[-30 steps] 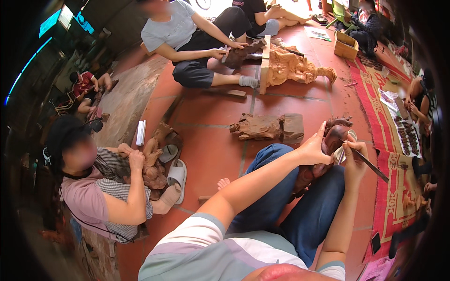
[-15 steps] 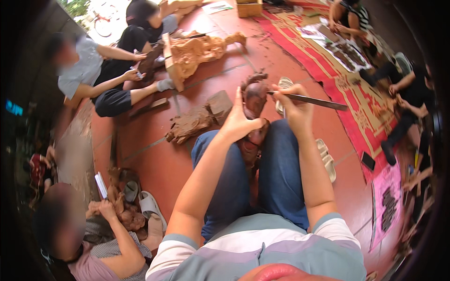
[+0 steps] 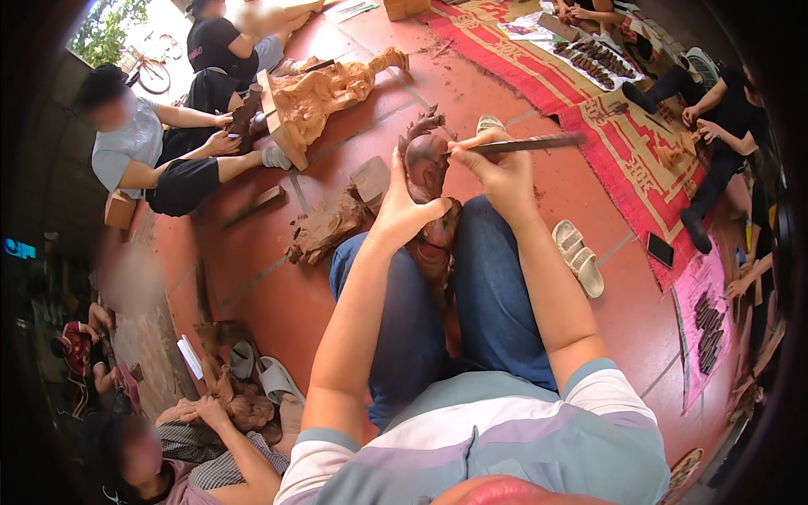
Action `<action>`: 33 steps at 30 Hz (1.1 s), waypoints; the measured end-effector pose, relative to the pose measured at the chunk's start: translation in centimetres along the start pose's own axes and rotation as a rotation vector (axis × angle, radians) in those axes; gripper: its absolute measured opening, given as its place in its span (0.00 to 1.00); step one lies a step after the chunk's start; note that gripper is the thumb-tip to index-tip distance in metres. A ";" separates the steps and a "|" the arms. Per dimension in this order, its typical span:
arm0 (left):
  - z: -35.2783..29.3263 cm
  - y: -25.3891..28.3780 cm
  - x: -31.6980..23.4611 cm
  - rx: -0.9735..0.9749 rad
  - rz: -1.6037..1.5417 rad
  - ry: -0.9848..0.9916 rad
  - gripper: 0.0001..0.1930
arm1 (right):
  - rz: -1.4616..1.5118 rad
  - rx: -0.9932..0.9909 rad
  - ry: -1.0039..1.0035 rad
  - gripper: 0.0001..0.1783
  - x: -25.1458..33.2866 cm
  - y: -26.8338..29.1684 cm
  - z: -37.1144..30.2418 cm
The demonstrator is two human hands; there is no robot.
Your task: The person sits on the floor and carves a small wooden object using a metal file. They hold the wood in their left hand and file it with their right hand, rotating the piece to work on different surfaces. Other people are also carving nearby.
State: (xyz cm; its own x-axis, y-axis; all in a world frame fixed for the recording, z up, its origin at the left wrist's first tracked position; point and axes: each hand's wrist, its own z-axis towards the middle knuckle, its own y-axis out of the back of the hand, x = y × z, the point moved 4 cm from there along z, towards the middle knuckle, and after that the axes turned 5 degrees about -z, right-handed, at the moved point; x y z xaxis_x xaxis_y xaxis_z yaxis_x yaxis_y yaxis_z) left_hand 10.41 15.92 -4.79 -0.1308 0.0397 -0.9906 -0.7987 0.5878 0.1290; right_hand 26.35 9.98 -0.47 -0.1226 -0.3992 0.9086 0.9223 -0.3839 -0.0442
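Note:
Between my knees stands a dark brown wood carving (image 3: 427, 168) with a smooth rounded top and a jagged, branching upper end. My left hand (image 3: 406, 198) is wrapped round its left side, thumb across the front. In my right hand (image 3: 498, 172) is a long, flat dark carving tool (image 3: 539, 144), pinched near its narrow end. That end points at the rounded part of the carving, touching it or very close; my fingers hide the tip. The tool's broad end reaches out to the right.
A rough wood piece (image 3: 330, 223) lies on the tiled floor left of my knees, and a larger pale carving (image 3: 324, 101) beyond it. Sandals (image 3: 577, 258), a phone (image 3: 660, 250) and a red mat (image 3: 589, 126) are to my right. Several people sit around, one at lower left.
The view has shifted, so the surroundings sit differently. Both hands keep their hold on carving and tool. The tool now lies more level, its broad end raised.

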 end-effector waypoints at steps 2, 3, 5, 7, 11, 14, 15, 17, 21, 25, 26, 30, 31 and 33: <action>0.0 0.0 -0.1 -0.009 0.030 -0.009 0.63 | 0.119 -0.109 -0.029 0.04 0.0 1.5 0.3; 0.0 0.0 -0.1 -0.014 0.043 -0.010 0.63 | 0.178 -0.163 -0.047 0.04 -0.1 2.0 0.3; -0.1 0.0 0.0 -0.011 0.024 0.009 0.63 | 0.013 -0.069 0.032 0.04 0.1 0.5 -0.2; -0.1 -0.1 0.4 -0.004 -0.008 0.010 0.63 | -0.182 0.066 0.143 0.04 0.3 -1.0 -0.8; -0.1 0.1 0.3 -0.010 0.028 0.005 0.63 | 0.147 -0.142 -0.027 0.03 -0.7 1.7 0.6; 0.1 0.0 0.7 -0.014 0.012 0.002 0.63 | -0.165 -0.005 0.068 0.04 0.3 -0.9 -0.7; 0.0 -0.1 0.4 -0.015 -0.007 -0.009 0.63 | -0.291 0.051 0.108 0.04 0.7 -1.6 -1.0; -0.1 0.0 0.2 -0.013 -0.014 -0.024 0.63 | 0.026 0.032 -0.066 0.04 -0.1 -1.0 0.2; 0.1 0.0 0.6 -0.006 0.005 -0.027 0.62 | 0.136 -0.183 -0.060 0.03 -0.4 1.2 0.8; -0.3 -0.4 -0.6 0.003 -0.048 -0.024 0.63 | -0.202 0.063 -0.029 0.04 0.2 -1.8 -0.4; -0.3 -0.3 -0.6 0.000 -0.104 -0.020 0.63 | -0.029 0.022 -0.014 0.06 -0.2 -1.6 0.2; -0.2 0.0 0.5 -0.030 0.019 -0.024 0.63 | 0.115 -0.152 -0.110 0.07 -0.9 0.5 0.3; 0.0 0.0 0.7 -0.028 0.010 -0.025 0.63 | 0.153 -0.154 -0.067 0.06 -0.7 0.8 0.6; 0.0 0.0 0.9 -0.019 -0.001 -0.021 0.63 | 0.063 -0.081 0.003 0.06 -0.5 0.2 0.5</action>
State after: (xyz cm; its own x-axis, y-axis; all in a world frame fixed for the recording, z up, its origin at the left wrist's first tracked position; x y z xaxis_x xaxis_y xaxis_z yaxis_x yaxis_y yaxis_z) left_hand 10.33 15.97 -5.72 -0.1183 0.0559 -0.9914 -0.8097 0.5726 0.1289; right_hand 26.75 10.55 -0.73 -0.0660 -0.4269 0.9019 0.8958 -0.4235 -0.1349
